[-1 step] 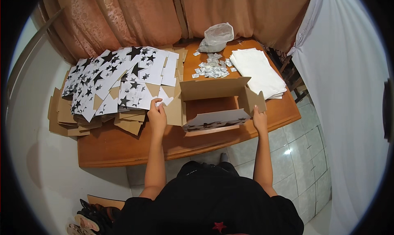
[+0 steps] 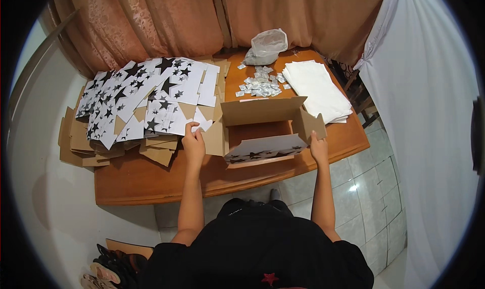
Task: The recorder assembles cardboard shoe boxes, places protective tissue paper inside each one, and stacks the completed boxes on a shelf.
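An open cardboard box (image 2: 262, 130), brown inside and white with black stars outside, stands on the wooden table (image 2: 151, 180) in front of me. My left hand (image 2: 193, 143) grips the edge of its left flap, fingers touching the nearest star-printed sheet. My right hand (image 2: 318, 148) holds the box's right flap (image 2: 309, 123) from below. The front flap is folded down toward me, and the box looks empty.
A large pile of flat star-printed cardboard blanks (image 2: 141, 99) covers the table's left half and overhangs its edge. Behind the box lie several small silvery sachets (image 2: 260, 84), a clear plastic bag (image 2: 267, 44) and a stack of white paper (image 2: 316, 89). Curtains hang behind; shoes (image 2: 108, 266) sit on the floor.
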`<state>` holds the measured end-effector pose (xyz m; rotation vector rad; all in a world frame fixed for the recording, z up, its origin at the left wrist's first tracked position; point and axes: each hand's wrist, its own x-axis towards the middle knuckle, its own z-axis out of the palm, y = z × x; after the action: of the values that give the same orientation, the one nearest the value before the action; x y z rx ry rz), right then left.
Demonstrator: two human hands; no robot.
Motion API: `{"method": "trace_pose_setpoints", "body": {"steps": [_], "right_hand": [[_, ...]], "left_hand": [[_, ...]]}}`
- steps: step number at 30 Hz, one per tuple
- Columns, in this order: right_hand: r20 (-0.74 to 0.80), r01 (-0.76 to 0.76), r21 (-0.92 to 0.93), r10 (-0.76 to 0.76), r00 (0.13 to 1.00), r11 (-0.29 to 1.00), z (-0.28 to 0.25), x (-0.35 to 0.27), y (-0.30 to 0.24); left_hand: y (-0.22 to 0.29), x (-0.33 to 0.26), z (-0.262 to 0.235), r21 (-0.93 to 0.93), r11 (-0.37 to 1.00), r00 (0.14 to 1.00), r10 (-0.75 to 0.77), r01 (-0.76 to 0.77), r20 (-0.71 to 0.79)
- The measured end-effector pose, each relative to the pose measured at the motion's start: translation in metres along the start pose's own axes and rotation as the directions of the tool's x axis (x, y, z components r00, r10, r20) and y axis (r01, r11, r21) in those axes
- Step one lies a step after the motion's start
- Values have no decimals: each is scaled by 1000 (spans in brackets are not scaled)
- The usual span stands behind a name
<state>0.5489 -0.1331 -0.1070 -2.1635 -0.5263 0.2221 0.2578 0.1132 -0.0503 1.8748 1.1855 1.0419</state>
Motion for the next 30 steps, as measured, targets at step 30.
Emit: {"method": "trace_pose_setpoints", "body": {"steps": [30], "right_hand": [[428,-429,582,189,884,690,49,28,73]], "left_hand": [[30,-70,68,413,892,976,117,-185,185]]}}
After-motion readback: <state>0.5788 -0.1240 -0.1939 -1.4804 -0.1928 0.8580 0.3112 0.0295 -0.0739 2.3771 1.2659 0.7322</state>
